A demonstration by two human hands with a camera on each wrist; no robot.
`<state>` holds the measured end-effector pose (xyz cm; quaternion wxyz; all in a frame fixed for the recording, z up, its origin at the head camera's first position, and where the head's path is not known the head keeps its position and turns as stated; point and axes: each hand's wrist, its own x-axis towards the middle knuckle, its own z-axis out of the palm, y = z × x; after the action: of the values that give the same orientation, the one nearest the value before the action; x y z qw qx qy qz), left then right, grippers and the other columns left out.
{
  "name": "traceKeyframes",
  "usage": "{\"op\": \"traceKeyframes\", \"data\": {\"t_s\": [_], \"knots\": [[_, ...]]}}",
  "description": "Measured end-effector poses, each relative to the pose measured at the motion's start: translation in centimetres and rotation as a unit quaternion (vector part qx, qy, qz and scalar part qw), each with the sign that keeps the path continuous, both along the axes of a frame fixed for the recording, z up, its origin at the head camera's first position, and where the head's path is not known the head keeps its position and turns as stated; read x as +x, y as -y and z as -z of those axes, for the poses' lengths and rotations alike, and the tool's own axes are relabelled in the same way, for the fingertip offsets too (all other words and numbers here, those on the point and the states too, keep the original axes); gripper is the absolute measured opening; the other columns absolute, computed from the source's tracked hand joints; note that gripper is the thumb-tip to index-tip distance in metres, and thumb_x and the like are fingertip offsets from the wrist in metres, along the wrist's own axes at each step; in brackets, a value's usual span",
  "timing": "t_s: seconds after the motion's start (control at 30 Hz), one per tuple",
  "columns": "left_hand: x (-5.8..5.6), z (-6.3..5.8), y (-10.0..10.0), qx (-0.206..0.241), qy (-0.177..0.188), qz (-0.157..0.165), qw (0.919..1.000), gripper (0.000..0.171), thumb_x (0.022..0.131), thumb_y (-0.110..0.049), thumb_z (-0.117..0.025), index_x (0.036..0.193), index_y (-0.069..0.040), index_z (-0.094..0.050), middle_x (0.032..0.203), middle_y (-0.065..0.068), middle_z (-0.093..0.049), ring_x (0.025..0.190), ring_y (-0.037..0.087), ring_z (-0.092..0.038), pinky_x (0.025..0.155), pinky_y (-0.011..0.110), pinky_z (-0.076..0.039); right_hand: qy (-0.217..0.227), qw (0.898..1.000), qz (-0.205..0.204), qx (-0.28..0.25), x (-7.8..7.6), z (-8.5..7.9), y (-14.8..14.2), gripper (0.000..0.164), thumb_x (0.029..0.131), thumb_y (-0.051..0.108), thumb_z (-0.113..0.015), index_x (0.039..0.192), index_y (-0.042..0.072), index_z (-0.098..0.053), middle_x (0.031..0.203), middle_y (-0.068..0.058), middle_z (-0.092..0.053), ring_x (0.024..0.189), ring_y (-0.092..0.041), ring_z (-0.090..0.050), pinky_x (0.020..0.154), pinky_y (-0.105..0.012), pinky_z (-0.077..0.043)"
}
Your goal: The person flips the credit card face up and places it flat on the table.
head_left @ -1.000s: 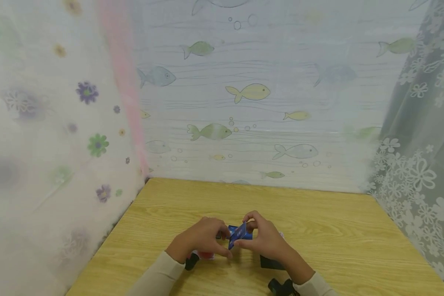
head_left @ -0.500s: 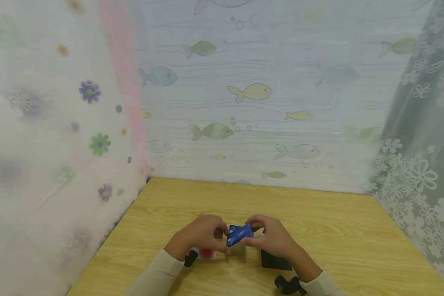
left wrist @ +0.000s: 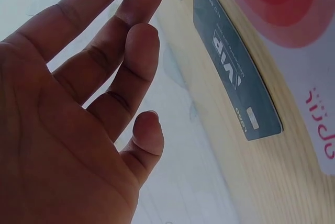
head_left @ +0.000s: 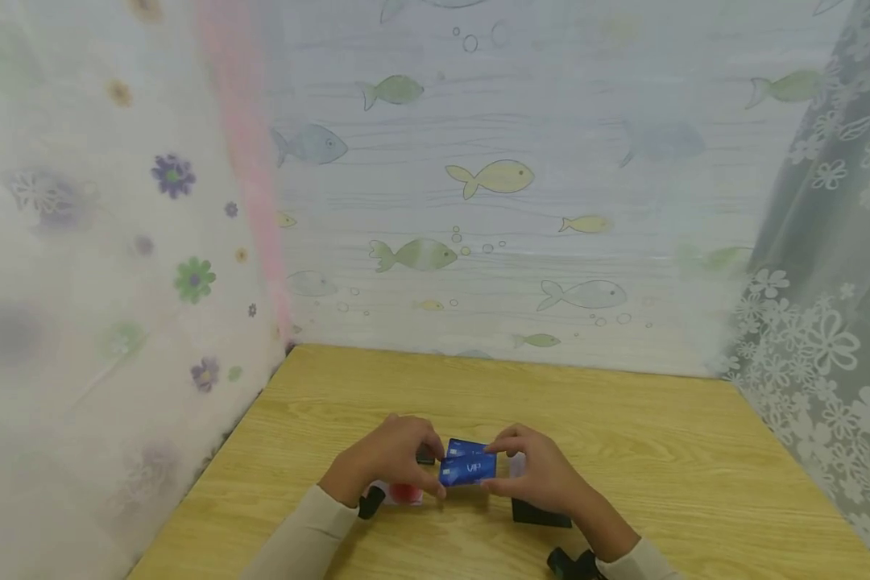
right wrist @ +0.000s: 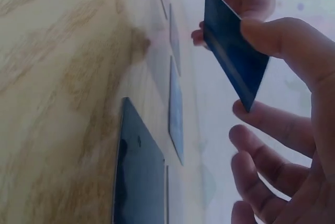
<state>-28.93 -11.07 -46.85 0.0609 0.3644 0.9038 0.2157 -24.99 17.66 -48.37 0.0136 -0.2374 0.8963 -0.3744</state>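
Both hands hold a blue VIP card [head_left: 470, 470] just above the table, its printed face toward the head view. My right hand [head_left: 544, 471] pinches its right end between thumb and fingers; in the right wrist view the VIP card's dark back [right wrist: 233, 51] shows. At the other end, the thumb and index finger of my left hand [head_left: 384, 457] are at the left corners. The left wrist view shows only the loosely bent other fingers [left wrist: 141, 51]. Behind the held card lies another blue card [head_left: 467, 445]. A dark green VIP card [left wrist: 235, 72] lies near my left hand.
A white card with red circles [head_left: 404, 493] lies beneath the left wrist. A flat black object [head_left: 541, 513] lies under the right forearm, near a pale card [head_left: 516, 465]. Black devices sit by both wrists. Fish-patterned curtain [head_left: 493, 242] stands behind the wooden table [head_left: 623, 419].
The blue VIP card has turned from a steep slant to nearly level, its face now toward the head view. My right hand has shifted slightly right and down; the left hand has barely moved.
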Motion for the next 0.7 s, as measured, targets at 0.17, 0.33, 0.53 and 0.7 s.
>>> {"op": "traceKeyframes", "data": {"t_s": [0.17,0.33,0.53,0.7], "knots": [[0.0,0.2,-0.4,-0.023,-0.01,-0.006,0.9997,0.046,0.068,-0.059,-0.091,0.1,-0.027,-0.08,0.099,-0.017,-0.07,0.094,0.005,-0.062,0.102,0.054,-0.041,-0.018,0.999,0.002,0.028,0.2,0.4,-0.2,0.044,0.077,0.051,-0.089,0.111,0.024,-0.079,0.11,0.005,-0.062,0.109,-0.022,-0.056,0.091,-0.049,-0.049],[0.0,0.8,-0.8,-0.057,-0.03,-0.001,0.9979,0.046,0.063,-0.062,-0.091,0.094,-0.03,-0.08,0.093,-0.021,-0.069,0.086,0.001,-0.058,0.083,0.034,-0.038,-0.036,0.997,-0.006,0.072,0.3,0.8,-0.1,0.042,0.072,0.057,-0.089,0.103,0.03,-0.081,0.104,0.011,-0.061,0.102,-0.016,-0.051,0.085,-0.038,-0.043],[0.1,1.4,-1.0,-0.083,-0.039,-0.004,0.9958,0.046,0.06,-0.066,-0.091,0.09,-0.034,-0.079,0.094,-0.023,-0.068,0.088,-0.001,-0.058,0.084,0.034,-0.037,-0.038,0.993,-0.017,0.107,0.3,1.1,0.1,0.043,0.07,0.061,-0.089,0.1,0.03,-0.08,0.101,0.012,-0.062,0.092,-0.013,-0.049,0.082,-0.037,-0.037],[0.0,1.7,-1.3,-0.094,-0.057,-0.001,0.9939,0.045,0.061,-0.067,-0.091,0.089,-0.035,-0.077,0.092,-0.022,-0.066,0.085,0.001,-0.056,0.078,0.033,-0.035,-0.043,0.99,-0.019,0.136,0.4,1.2,0.2,0.045,0.069,0.063,-0.088,0.1,0.031,-0.08,0.102,0.013,-0.063,0.091,-0.011,-0.048,0.079,-0.038,-0.038]]}}
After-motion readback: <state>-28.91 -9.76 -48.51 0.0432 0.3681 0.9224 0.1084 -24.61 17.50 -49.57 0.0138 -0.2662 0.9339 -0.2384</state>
